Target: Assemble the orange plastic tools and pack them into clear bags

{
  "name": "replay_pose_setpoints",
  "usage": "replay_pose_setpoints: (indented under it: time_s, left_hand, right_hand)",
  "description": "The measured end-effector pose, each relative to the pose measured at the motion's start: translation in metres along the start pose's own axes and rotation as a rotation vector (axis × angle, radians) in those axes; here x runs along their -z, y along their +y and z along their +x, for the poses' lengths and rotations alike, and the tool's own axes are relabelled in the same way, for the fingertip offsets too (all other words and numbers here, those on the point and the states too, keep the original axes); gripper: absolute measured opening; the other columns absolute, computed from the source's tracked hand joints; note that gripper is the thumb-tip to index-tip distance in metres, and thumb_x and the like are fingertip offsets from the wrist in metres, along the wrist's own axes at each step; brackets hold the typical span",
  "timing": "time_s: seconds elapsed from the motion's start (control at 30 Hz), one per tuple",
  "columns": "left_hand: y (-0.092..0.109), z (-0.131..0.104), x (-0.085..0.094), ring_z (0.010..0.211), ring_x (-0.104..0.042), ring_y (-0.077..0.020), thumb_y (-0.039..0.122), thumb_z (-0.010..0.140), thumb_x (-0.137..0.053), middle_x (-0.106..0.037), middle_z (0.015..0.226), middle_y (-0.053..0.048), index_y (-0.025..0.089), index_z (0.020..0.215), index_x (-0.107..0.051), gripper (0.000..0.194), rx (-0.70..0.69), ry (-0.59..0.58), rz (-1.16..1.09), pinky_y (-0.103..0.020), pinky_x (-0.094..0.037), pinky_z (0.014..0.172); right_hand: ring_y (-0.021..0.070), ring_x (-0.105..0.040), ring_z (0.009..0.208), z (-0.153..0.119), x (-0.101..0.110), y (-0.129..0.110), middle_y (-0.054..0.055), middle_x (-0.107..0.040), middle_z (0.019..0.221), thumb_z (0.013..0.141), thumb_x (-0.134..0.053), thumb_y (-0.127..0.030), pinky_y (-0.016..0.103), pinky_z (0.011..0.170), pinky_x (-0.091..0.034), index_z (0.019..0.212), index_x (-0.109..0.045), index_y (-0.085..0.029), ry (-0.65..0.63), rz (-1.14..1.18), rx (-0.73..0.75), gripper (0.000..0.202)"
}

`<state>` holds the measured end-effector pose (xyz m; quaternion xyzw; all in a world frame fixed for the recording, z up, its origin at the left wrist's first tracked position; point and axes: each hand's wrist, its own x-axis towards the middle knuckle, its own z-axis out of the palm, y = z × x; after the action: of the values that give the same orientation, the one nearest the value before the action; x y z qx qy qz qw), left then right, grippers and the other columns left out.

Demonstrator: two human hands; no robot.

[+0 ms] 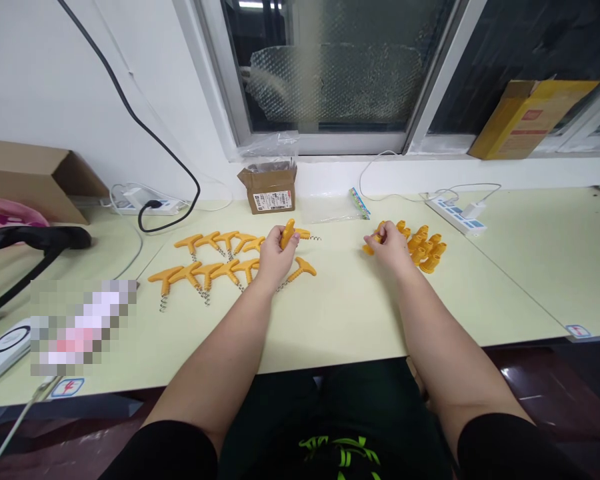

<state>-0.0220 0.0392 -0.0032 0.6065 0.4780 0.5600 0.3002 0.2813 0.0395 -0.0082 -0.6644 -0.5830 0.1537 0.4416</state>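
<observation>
Yellow T-shaped handles [225,269] with silvery spirals [163,303] lay in two uneven rows on the pale tabletop [330,320]. Another yellow handle [288,235] was held up, tilted. Well to their right, small yellow flared pieces [422,246] sat bunched together.

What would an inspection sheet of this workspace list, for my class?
Surface: pale table, seam at right.
Working things: yellow-handled corkscrews in two rough rows; yellow sleeves bunched at right.
Clutter: small open carton, plastic bag.
Hands: left hand grips a yellow handle; right hand at the sleeves, grip unclear.
Cables: black cable looping at left; white cables at right power strip.
Surroundings: window behind, yellow carton propped there.
</observation>
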Motion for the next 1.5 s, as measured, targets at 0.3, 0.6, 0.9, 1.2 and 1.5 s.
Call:
replay_pose_setpoints:
  time_s: [0.3, 0.6, 0.9, 1.2, 1.5]
  left_hand:
    - [0.013, 0.002, -0.001, 0.077, -0.069, -0.0159, 0.043, 0.082, -0.077, -0.068, 0.08, -0.002, 0.019, 0.088, -0.06, 0.029, 0.164, 0.031, -0.318, -0.031, -0.057, 0.076]
    - [0.008, 0.004, -0.003, 0.071, -0.068, -0.0135, 0.04, 0.079, -0.08, -0.063, 0.082, 0.0, 0.018, 0.095, -0.06, 0.034, 0.248, 0.025, -0.388, -0.028, -0.057, 0.069]
    - [-0.003, 0.008, 0.012, 0.066, -0.06, -0.0102, 0.013, 0.076, -0.07, -0.054, 0.095, 0.001, 0.025, 0.121, -0.049, 0.051, 0.275, -0.022, 0.149, -0.025, -0.05, 0.064]
    - [0.003, 0.005, 0.015, 0.067, -0.061, -0.0125, 0.012, 0.076, -0.061, -0.053, 0.086, 0.002, 0.025, 0.118, -0.059, 0.044, 0.176, -0.179, 0.318, -0.027, -0.051, 0.069]
    - [0.008, -0.001, 0.012, 0.079, -0.066, -0.0187, 0.015, 0.074, -0.066, -0.07, 0.088, -0.002, 0.021, 0.104, -0.067, 0.031, 0.218, -0.301, 0.539, -0.03, -0.05, 0.073]
  right_hand:
    - [0.0273, -0.059, 0.086, 0.006, 0.004, 0.009, 0.007, -0.064, 0.093, 0.074, -0.061, -0.013, 0.041, 0.081, -0.044, 0.089, -0.049, -0.024, -0.115, -0.244, 0.035, 0.022]
    - [0.0345, -0.05, 0.115, 0.003, -0.003, 0.008, 0.016, -0.054, 0.12, 0.08, -0.056, -0.014, 0.051, 0.099, -0.043, 0.102, -0.066, -0.02, 0.196, -0.338, 0.176, 0.025]
    - [0.0221, -0.062, 0.087, -0.016, -0.027, -0.013, 0.008, -0.061, 0.103, 0.088, -0.064, -0.028, 0.043, 0.088, -0.055, 0.108, -0.073, -0.02, -0.262, -0.013, 0.401, 0.022]
    - [0.0257, -0.054, 0.136, -0.068, -0.073, -0.061, 0.009, -0.058, 0.15, 0.102, -0.051, -0.022, 0.049, 0.116, -0.042, 0.139, -0.066, -0.027, -0.665, -0.023, 0.835, 0.04]
    - [0.0241, -0.067, 0.103, -0.016, -0.049, -0.01, 0.009, -0.074, 0.111, 0.088, -0.058, -0.01, 0.041, 0.099, -0.052, 0.108, -0.077, -0.02, -0.392, -0.199, 0.414, 0.029]
